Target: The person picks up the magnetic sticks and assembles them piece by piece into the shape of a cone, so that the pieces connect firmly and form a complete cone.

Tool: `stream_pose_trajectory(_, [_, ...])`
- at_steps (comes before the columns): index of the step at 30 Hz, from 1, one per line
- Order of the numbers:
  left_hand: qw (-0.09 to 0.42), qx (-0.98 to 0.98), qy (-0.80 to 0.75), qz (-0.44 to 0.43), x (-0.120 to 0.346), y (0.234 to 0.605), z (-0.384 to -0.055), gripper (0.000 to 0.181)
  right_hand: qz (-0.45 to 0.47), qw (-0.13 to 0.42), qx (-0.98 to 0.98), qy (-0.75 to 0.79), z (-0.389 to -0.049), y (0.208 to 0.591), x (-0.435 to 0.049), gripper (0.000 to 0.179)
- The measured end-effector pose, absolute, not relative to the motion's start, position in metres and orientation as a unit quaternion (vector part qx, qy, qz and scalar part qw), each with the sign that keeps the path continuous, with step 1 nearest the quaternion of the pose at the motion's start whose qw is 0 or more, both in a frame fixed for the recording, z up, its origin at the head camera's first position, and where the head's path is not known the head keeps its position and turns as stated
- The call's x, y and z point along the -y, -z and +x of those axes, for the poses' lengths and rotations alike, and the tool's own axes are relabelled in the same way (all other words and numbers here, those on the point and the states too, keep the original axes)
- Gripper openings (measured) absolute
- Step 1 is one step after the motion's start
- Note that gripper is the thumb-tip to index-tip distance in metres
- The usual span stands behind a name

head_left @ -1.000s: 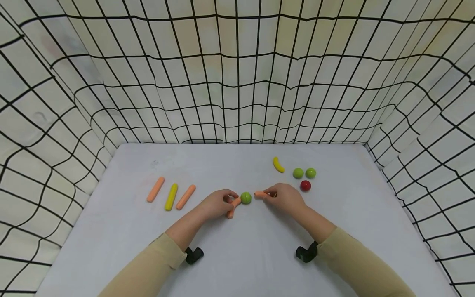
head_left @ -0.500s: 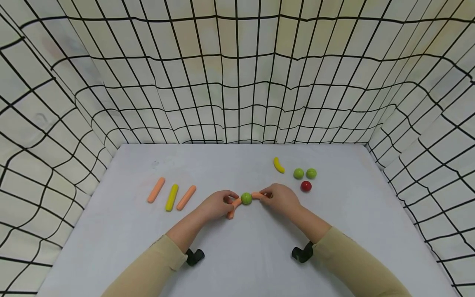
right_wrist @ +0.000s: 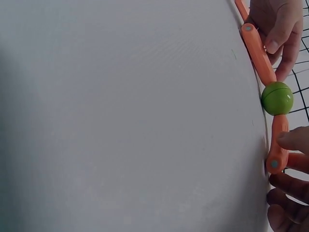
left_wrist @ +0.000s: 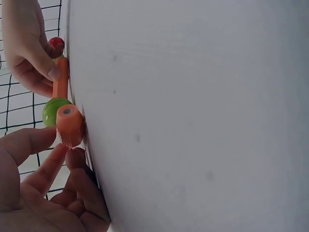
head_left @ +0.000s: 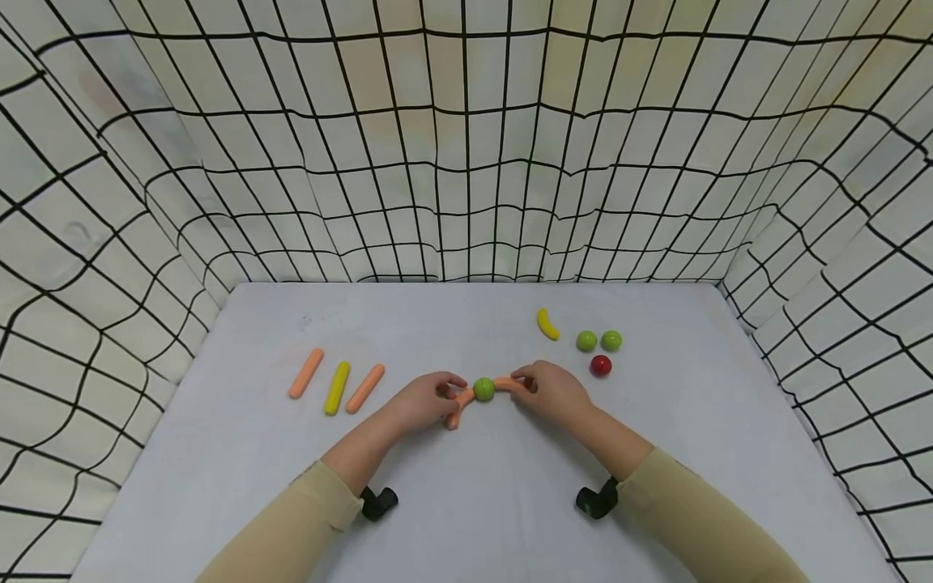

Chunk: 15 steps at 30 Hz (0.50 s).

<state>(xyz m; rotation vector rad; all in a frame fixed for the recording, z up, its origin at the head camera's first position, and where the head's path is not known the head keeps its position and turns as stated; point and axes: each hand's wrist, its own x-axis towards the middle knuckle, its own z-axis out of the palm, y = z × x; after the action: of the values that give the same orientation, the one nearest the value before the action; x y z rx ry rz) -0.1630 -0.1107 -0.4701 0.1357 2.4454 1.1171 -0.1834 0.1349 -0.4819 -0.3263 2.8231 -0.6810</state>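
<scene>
A green ball (head_left: 484,389) sits on the white table between two orange rods, touching the inner end of each. My left hand (head_left: 424,401) pinches the left orange rod (right_wrist: 259,54), which slants toward me; a small metal disc shows at its near end. With thumb and fingers, my right hand (head_left: 557,394) holds the right orange rod (right_wrist: 278,140), whose outer end also has a metal disc. In the left wrist view the left rod (left_wrist: 70,125) is seen end-on, partly covering the green ball (left_wrist: 50,110). Fingers hide part of the right rod in the head view.
On the left lie two straight orange rods (head_left: 306,373) and a yellow rod (head_left: 337,388). At the back right are a curved yellow rod (head_left: 547,324), two green balls (head_left: 586,341) and a red ball (head_left: 601,366). Black netting (head_left: 466,162) surrounds the table (head_left: 481,502).
My right hand has moved left, bringing its orange rod from a gap up against the green ball. The left hand and its rod have hardly moved.
</scene>
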Motion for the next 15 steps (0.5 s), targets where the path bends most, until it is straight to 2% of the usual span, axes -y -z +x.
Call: stream_pose_trajectory(15, [0.215, -0.883, -0.398, 0.126, 0.104, 0.476, -0.183, 0.041, -0.098, 0.135, -0.947, 0.274, -0.174, 0.485, -0.151, 0.039])
